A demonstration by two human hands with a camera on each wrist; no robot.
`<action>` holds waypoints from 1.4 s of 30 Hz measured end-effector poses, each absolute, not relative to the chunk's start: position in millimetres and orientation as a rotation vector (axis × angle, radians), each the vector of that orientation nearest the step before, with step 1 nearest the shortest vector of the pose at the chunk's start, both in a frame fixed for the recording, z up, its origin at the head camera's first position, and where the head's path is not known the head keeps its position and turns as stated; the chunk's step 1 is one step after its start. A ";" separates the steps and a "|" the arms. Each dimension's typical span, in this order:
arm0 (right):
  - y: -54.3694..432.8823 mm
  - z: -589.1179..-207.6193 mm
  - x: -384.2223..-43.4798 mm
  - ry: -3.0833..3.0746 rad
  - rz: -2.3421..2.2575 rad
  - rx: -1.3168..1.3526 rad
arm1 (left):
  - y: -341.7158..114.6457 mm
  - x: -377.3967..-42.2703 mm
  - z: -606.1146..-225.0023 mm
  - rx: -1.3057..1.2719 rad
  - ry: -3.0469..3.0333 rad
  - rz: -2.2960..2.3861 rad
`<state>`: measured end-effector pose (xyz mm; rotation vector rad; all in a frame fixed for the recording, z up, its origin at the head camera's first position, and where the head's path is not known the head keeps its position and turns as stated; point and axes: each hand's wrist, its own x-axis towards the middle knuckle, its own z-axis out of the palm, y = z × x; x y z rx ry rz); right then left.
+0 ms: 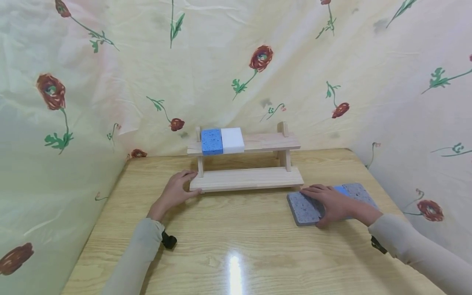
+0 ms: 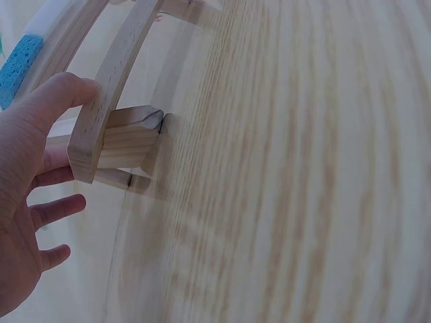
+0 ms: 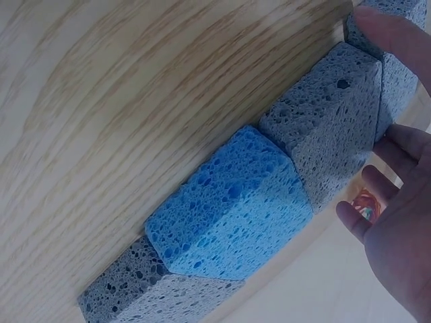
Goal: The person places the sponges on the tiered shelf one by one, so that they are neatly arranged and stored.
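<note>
My left hand [image 1: 178, 189] holds the left end of a two-tier wooden shelf [image 1: 247, 180]. Its thumb lies on the front edge of the lower board [image 2: 111, 94], the index finger reaches round the back and the other fingers stick out. On the upper board a blue sponge [image 1: 212, 141] and a white sponge [image 1: 232, 140] lie side by side. To the right, my right hand [image 1: 333, 204] spans the end grey sponge [image 3: 397, 84] of a row on the table, thumb at its near side, fingers at its far side. Along that row follow another grey sponge [image 3: 330, 121], a blue sponge [image 3: 232, 202] and a grey sponge [image 3: 158, 289].
The wooden table [image 1: 221, 237] carries the shelf near its back edge. Floral cloth [image 1: 206, 73] hangs behind and on both sides. The row of sponges lies just right of the shelf's front corner. A shelf upright [image 1: 283, 129] rises at the upper board's right end.
</note>
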<state>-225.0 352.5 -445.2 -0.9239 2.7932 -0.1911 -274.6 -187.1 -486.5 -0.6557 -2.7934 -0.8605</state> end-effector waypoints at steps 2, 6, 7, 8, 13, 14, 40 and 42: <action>351.8 -445.2 -225.1 2.797 -0.189 -0.923 | -187.3 -274.1 -486.6 -0.655 -2.794 -0.855; 350.2 -445.0 -225.0 2.803 -0.177 -0.928 | -187.3 -273.7 -487.1 -0.662 -2.790 -0.846; 349.8 -444.9 -225.1 2.803 -0.177 -0.931 | -187.4 -273.7 -487.4 -0.664 -2.786 -0.847; 349.5 -444.8 -225.1 2.803 -0.180 -0.931 | -187.2 -273.5 -487.3 -0.662 -2.785 -0.853; 348.4 -445.7 -226.0 2.799 -0.211 -0.928 | -187.5 -274.2 -488.0 -0.671 -2.774 -0.854; 348.3 -446.2 -226.3 2.799 -0.213 -0.928 | -187.4 -274.3 -488.1 -0.671 -2.776 -0.852; 329.4 -439.3 -228.9 2.788 -0.239 -1.043 | -188.0 -275.0 -489.0 -0.659 -2.800 -0.862; 328.3 -438.4 -229.4 2.784 -0.250 -1.042 | -188.1 -275.1 -488.5 -0.660 -2.796 -0.856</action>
